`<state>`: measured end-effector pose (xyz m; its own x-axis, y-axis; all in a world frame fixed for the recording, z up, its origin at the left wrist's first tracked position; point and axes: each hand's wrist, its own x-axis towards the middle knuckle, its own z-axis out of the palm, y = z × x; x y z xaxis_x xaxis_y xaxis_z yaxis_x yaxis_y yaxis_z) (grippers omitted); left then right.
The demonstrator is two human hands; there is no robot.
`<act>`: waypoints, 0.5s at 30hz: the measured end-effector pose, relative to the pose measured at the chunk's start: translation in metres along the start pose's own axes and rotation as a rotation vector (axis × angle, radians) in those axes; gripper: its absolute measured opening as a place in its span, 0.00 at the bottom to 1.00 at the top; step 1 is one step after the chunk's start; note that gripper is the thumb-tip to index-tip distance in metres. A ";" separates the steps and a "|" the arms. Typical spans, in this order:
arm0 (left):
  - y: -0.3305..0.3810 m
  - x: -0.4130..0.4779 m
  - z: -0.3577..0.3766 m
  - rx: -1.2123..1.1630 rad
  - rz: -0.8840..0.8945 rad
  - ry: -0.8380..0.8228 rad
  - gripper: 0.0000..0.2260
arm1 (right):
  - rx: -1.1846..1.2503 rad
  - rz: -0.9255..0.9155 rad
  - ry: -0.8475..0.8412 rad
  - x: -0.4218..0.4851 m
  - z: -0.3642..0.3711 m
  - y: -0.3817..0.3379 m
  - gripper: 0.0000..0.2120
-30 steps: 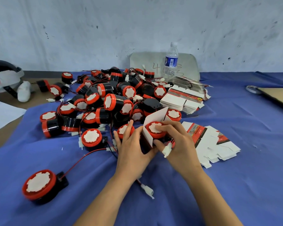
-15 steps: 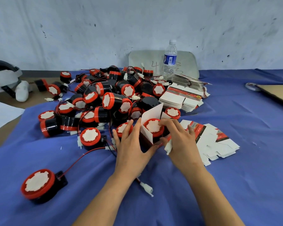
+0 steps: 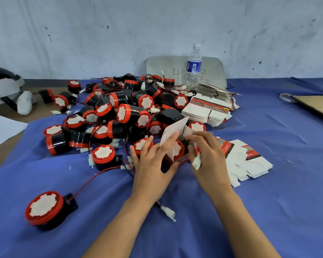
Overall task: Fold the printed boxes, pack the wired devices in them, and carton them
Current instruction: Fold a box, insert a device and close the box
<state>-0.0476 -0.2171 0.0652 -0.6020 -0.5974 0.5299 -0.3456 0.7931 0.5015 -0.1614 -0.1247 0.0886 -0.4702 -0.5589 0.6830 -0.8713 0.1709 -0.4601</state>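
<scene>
Beside the pile [image 3: 123, 112] on the blue cloth [image 3: 268, 211], the left hand [image 3: 151, 164] grips the box [image 3: 172, 162] from its side. A device [image 3: 177, 148] sits inside, and the flap [image 3: 173, 130] stands up. The right hand [image 3: 210, 159] is close beside, with fingers curled on the white plug [image 3: 196, 162] at the box mouth. I think the plug may stay outside and be pinched when the flap closes. Also the thin flap may crease if the plug is pushed in by force.
</scene>
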 end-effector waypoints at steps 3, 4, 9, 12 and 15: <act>0.000 0.001 -0.001 0.000 -0.005 0.006 0.31 | -0.092 0.046 0.098 0.000 0.001 0.003 0.09; 0.001 0.001 -0.001 -0.004 -0.011 0.013 0.29 | -0.097 0.058 0.115 0.000 0.001 0.002 0.09; 0.004 0.001 0.000 -0.028 -0.018 0.042 0.28 | -0.172 0.119 -0.021 -0.001 0.006 -0.004 0.09; 0.005 0.001 -0.001 -0.020 -0.035 0.044 0.28 | -0.117 0.114 -0.046 -0.001 0.006 -0.003 0.10; 0.007 0.000 -0.001 -0.027 -0.044 0.051 0.29 | -0.047 0.086 0.064 0.001 0.000 -0.003 0.14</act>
<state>-0.0493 -0.2122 0.0695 -0.5487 -0.6376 0.5407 -0.3509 0.7627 0.5433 -0.1587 -0.1252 0.0908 -0.5501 -0.4876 0.6780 -0.8324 0.2547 -0.4923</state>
